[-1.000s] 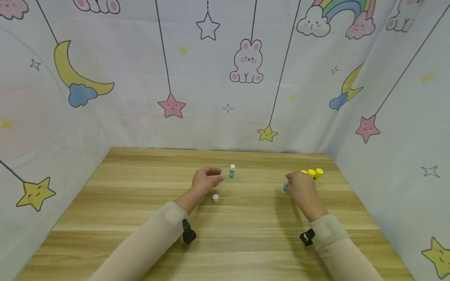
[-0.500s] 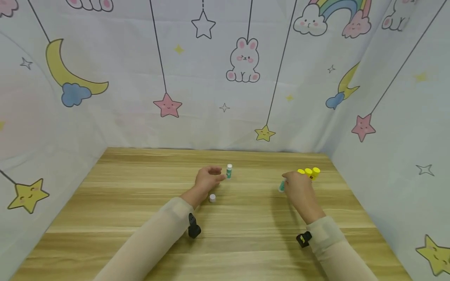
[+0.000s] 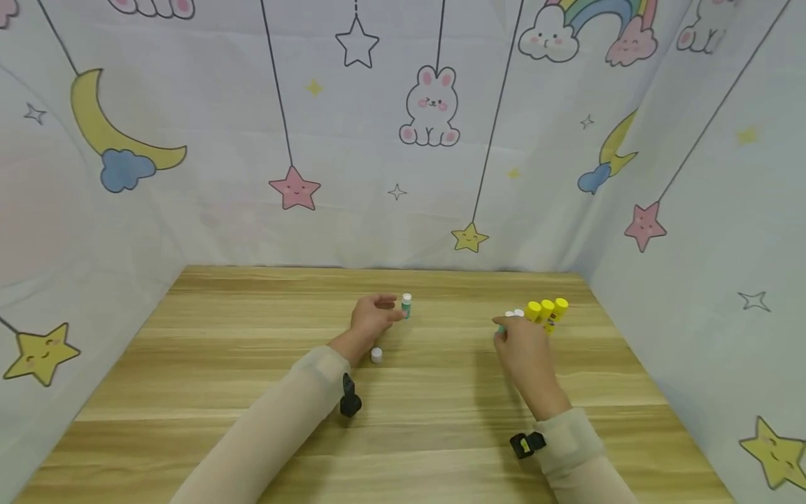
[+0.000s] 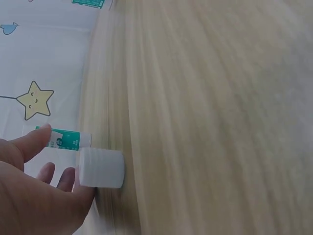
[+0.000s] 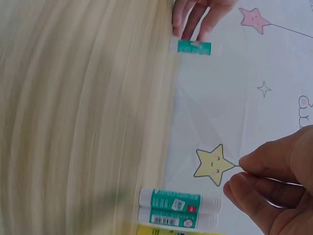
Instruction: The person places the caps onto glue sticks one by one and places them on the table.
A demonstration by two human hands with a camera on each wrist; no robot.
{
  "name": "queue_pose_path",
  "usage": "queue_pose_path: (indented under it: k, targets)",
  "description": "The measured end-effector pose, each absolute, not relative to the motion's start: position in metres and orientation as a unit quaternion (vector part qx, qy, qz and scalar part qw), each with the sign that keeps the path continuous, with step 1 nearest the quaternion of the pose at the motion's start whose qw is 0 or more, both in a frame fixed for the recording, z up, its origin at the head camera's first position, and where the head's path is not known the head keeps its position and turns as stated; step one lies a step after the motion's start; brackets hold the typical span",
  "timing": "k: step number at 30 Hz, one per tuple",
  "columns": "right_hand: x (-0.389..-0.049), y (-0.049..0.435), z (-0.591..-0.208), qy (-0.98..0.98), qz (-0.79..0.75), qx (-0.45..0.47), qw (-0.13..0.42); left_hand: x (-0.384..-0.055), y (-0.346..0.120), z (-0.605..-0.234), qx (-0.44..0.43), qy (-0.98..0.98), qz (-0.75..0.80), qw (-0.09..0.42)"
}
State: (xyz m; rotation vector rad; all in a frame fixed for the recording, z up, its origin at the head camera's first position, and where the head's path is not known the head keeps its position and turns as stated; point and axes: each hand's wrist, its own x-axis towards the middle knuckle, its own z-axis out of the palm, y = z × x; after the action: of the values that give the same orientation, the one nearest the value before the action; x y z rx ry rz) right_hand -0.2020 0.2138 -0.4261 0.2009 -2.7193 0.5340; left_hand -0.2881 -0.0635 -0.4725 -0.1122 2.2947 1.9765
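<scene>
My left hand [image 3: 371, 320] is beside an upright green glue stick [image 3: 406, 306], fingers loosely spread, thumb overlapping the stick [image 4: 63, 139] in the left wrist view. Under that wrist, a small white cap-like piece [image 3: 376, 355] stands on the table. On the right, my right hand [image 3: 524, 350] is near two upright green glue sticks with white caps, which it partly hides in the head view. They stand side by side in the right wrist view, the nearer stick [image 5: 168, 218] showing a barcode. That hand's thumb and fingers [image 5: 259, 156] are loosely curled above them, holding nothing.
Several yellow glue sticks [image 3: 547, 308] stand in a row just right of the green pair. The wooden table [image 3: 428, 434] ends at a patterned curtain [image 3: 352, 231] behind, with more curtain along both sides. Black wrist cameras [image 3: 527, 444] hang by the sleeves.
The right hand gripped a tilted green glue stick earlier; that stick now stands upright beside another, and the fingers have left it. The left hand has moved closer to its glue stick.
</scene>
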Motion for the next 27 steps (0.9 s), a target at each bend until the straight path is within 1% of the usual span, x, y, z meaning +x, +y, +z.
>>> queue_pose_path:
  k: [9,17,27]
  targets:
    - [-0.187,0.193,-0.431,-0.957,0.228,0.049,0.171,-0.295,-0.059,-0.478,-0.019,0.782,0.621,0.049]
    - [-0.179,0.18,-0.44,-0.949,0.264,0.038,0.171,-0.301,-0.054,-0.479,-0.036,0.782,0.619,0.054]
    - [-0.171,0.168,-0.445,-0.941,0.291,0.029,0.171,-0.302,-0.049,-0.475,-0.039,0.796,0.603,0.041]
